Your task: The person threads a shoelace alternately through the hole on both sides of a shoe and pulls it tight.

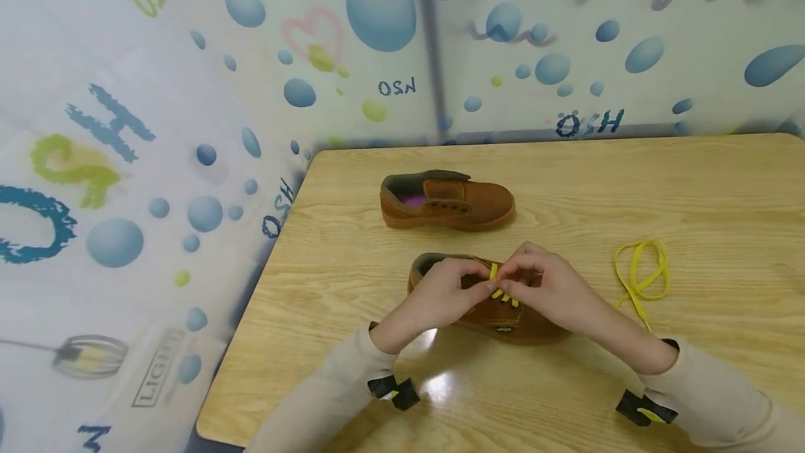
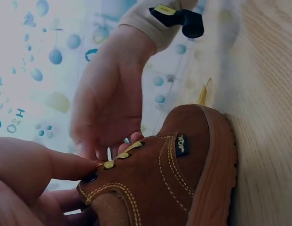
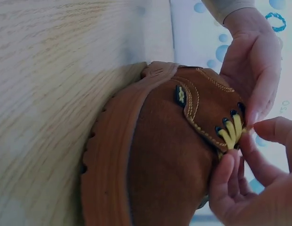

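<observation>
A brown shoe [image 1: 484,313] stands on the table, with a yellow shoelace [image 1: 505,296] threaded through several of its eyelets. My left hand [image 1: 443,292] is over the shoe's opening side, its thumb and forefinger pinching at the lace near an upper eyelet. From the toe side my right hand [image 1: 556,292] reaches in and pinches the lace between thumb and forefinger. Both hands' fingertips nearly meet there. In the right wrist view, yellow strands [image 3: 232,129] run from the dark eyelets towards the right fingers [image 3: 223,174]. The left hand's lower fingers are partly hidden in the left wrist view.
A second brown shoe [image 1: 487,205], with no lace in its visible eyelets, stands farther back on the wooden table [image 1: 327,243]. A loose yellow lace [image 1: 657,278] lies coiled at the right. Printed wall sheets [image 1: 251,75] border the table's back and left side.
</observation>
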`<state>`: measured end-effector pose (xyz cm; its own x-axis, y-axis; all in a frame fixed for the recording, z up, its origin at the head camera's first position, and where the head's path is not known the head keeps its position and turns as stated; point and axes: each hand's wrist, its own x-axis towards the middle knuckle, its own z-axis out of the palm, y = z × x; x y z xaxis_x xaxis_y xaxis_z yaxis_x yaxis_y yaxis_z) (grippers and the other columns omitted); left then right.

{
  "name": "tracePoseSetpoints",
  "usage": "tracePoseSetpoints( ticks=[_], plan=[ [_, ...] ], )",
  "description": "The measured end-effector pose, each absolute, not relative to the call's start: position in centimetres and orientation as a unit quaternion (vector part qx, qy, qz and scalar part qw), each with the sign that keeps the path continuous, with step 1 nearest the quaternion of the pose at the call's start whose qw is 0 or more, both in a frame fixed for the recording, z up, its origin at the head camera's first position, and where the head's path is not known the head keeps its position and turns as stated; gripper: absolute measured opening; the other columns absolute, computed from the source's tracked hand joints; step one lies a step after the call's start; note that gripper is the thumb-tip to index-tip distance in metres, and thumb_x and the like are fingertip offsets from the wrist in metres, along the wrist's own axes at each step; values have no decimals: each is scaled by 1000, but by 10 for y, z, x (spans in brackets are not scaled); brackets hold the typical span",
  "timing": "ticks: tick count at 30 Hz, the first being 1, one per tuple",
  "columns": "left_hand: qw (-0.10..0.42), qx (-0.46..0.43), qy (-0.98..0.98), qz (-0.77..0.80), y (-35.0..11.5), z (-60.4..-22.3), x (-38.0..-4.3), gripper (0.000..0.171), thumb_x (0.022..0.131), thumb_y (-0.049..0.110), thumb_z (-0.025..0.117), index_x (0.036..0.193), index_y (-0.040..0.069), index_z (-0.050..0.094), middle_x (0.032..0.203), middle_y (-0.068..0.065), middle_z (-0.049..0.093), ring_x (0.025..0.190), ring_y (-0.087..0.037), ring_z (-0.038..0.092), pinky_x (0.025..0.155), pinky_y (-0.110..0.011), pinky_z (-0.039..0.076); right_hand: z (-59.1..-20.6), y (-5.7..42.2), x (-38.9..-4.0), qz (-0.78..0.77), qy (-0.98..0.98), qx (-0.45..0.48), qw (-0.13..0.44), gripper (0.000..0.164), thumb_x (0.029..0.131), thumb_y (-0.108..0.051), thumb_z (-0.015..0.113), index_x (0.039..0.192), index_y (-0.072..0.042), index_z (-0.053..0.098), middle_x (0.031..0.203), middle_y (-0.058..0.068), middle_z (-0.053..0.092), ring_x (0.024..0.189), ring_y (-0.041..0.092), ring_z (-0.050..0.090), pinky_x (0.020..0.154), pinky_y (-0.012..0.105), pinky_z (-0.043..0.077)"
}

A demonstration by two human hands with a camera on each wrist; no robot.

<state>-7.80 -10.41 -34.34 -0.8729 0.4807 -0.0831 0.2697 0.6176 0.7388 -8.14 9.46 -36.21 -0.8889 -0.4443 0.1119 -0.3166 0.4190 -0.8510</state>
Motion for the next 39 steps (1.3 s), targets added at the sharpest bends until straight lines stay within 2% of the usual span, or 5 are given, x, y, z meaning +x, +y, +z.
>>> tracePoseSetpoints(
  ticks=[10, 17, 24, 30, 39],
  plan=[
    [85, 229, 912, 328, -109, -342, -72, 22, 89, 29, 66, 108, 19, 70, 104, 5, 70, 82, -1, 60, 69, -13, 47, -357, 87, -77, -449, 871, -199, 17, 5, 81, -27, 74, 80, -22, 72, 80, -4, 60, 64, 6, 48, 55, 22, 42],
    [-7, 217, 932, 292, -120, -332, -80, 17, 92, 27, 61, 102, 19, 72, 96, 4, 70, 79, -6, 63, 67, -18, 49, -360, 89, -77, -605, 763, -108, 201, 22, 89, -17, 62, 101, 2, 63, 61, -6, 55, 42, 5, 41, 39, 25, 37],
    [-66, 298, 932, 193, -119, -341, -91, 26, 89, 26, 66, 115, 24, 65, 112, 6, 63, 102, -11, 57, 84, -23, 50, -353, 88, -76, -599, 743, -121, 273, 19, 94, -17, 50, 92, 0, 56, 50, -6, 44, 35, 5, 34, 35, 22, 30],
    [-70, 321, 928, 175, -118, -346, -98, 17, 93, 28, 59, 106, 26, 70, 106, 11, 68, 100, -7, 60, 85, -22, 50, -352, 86, -74, -505, 822, -155, 213, 34, 87, -41, 64, 80, -8, 57, 50, -2, 47, 37, 9, 38, 36, 26, 35],
    [-69, 315, 927, 190, -116, -345, -110, 15, 91, 31, 62, 99, 27, 73, 93, 13, 71, 78, -1, 63, 68, -17, 49, -343, 94, -76, -610, 772, -140, 112, 27, 90, -30, 64, 95, -4, 64, 56, -4, 52, 44, 10, 45, 41, 31, 41]
  ],
)
